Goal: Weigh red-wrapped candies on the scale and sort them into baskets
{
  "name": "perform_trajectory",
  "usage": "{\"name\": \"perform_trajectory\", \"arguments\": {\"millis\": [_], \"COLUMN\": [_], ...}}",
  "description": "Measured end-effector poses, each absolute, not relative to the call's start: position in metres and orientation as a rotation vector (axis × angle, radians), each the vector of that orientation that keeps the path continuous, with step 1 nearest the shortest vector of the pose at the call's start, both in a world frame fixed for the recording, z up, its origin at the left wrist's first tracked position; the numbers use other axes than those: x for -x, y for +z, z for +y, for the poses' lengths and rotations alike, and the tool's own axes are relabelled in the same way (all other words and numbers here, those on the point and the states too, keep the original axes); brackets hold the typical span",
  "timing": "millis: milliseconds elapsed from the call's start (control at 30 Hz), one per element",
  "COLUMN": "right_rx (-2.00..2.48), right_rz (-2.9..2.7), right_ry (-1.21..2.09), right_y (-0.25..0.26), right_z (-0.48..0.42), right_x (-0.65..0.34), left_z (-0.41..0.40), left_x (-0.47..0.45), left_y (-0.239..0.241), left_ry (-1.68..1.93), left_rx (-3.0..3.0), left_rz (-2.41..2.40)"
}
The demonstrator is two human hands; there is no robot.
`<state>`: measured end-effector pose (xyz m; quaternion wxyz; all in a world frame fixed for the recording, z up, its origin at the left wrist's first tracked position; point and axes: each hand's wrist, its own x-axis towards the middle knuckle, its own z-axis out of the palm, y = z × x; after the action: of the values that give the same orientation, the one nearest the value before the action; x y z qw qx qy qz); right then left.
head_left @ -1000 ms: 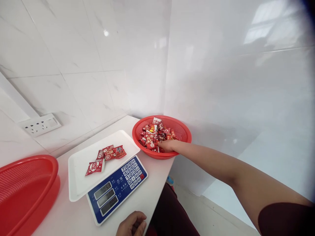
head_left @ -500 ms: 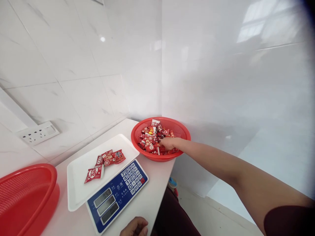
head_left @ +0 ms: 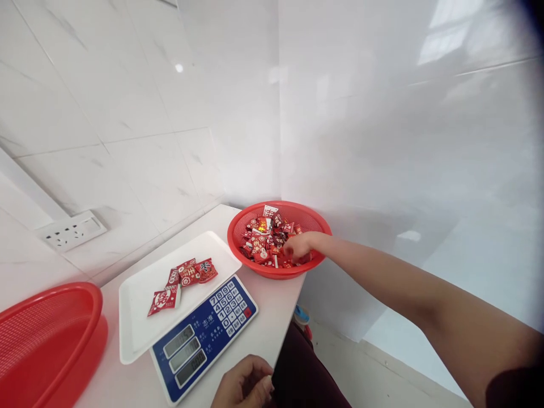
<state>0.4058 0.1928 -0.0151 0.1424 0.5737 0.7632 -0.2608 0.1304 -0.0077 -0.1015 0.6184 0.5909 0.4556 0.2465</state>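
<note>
Dozens of small red foil-wrapped candies [head_left: 267,245] fill the round red plastic mesh basket [head_left: 317,222] under our right hand [head_left: 301,246], whose fingers pinch down among them. Our left hand [head_left: 246,385] rests curled and empty at the white counter [head_left: 272,323] edge, beside the blue-faced scale [head_left: 206,334].

The right hand [head_left: 301,246] is lifting a little inside the red basket [head_left: 317,220]: a second ago it was lying low among the red candy packets [head_left: 263,241] near the basket's front rim, and now it is sitting higher and further right, fingers curled over the packets at the right side of the heap. The left hand [head_left: 245,385] is coming further into view at the table's near edge, just below the scale [head_left: 204,334].
</note>
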Motion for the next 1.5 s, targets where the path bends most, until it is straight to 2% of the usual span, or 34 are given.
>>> {"name": "perform_trajectory", "arguments": {"millis": [267,567,733,867,933,1000,1167,1300,1500], "right_rx": [-1.666,-1.843,-1.859,-1.587,-1.484,-1.515,-1.886,-1.961,-1.643], "right_rz": [2.201,2.367,2.553,2.687,2.683,2.707,2.935,2.995,2.61], "right_ry": [-0.665,-0.878,-1.16,-1.847,-2.02,-2.069,-1.804,-1.816,-2.568], "right_y": [-0.025,-0.005,0.017,0.027,0.021,0.005,-0.048,-0.068,-0.067], "right_z": [0.185,0.193,0.172,0.133,0.11,0.088,0.045,0.03,0.022], "right_x": [-0.377,-0.414,-0.404,-0.361,-0.335,-0.31,-0.266,-0.248,-0.241], "left_z": [0.005,0.007,0.021,0.027,0.025,0.02,-0.001,-0.014,-0.007], "left_x": [-0.159,-0.153,-0.15,-0.153,-0.155,-0.156,-0.145,-0.127,-0.101], "left_y": [-0.076,-0.05,-0.041,-0.033,-0.032,-0.033,-0.045,-0.054,-0.044], "left_ry": [0.387,0.505,0.668,0.906,1.012,1.078,1.149,1.167,1.068], "left_rx": [-1.854,-1.664,-1.39,-1.098,-0.963,-0.9,-0.947,-1.132,-1.513], "left_rz": [0.958,1.054,0.975,0.975,0.944,0.911,1.0,1.169,1.459]}}
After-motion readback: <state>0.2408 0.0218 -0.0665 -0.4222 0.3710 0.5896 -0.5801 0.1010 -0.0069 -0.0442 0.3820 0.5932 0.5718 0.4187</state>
